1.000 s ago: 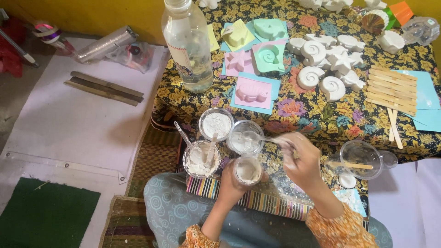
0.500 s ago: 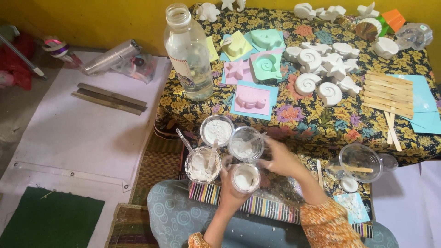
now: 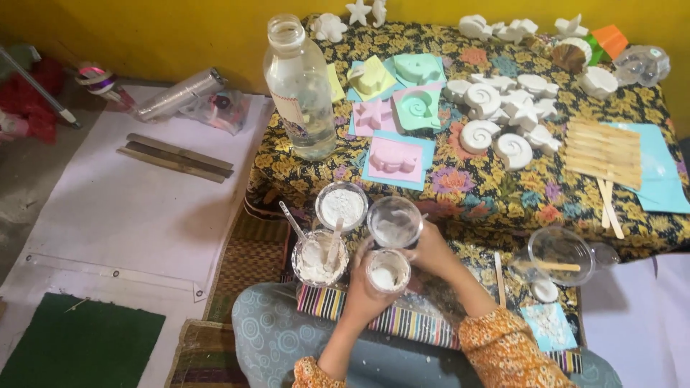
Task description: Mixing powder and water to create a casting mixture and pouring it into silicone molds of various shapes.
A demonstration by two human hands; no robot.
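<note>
Head view shows the left hand (image 3: 363, 291) with its fingers wrapped tight round a small clear cup (image 3: 387, 270) of white powder, kept upright so nothing spills. Just above it the right hand (image 3: 431, 250) has its fingers closed on a second clear cup (image 3: 394, 222), smeared cloudy white. Left of both sit two more powder cups (image 3: 320, 256), one with a spoon (image 3: 292, 219). Beyond the fingers, on the floral-clothed desk (image 3: 496, 194), lie matte white shell casts (image 3: 496, 136), pastel moulds (image 3: 394, 159) and a glossy bottle (image 3: 299, 86).

Clear bottle (image 3: 300, 90), white shell casts (image 3: 496, 133) — wooden sticks (image 3: 602, 152) on floral cloth (image 3: 496, 194)
</note>
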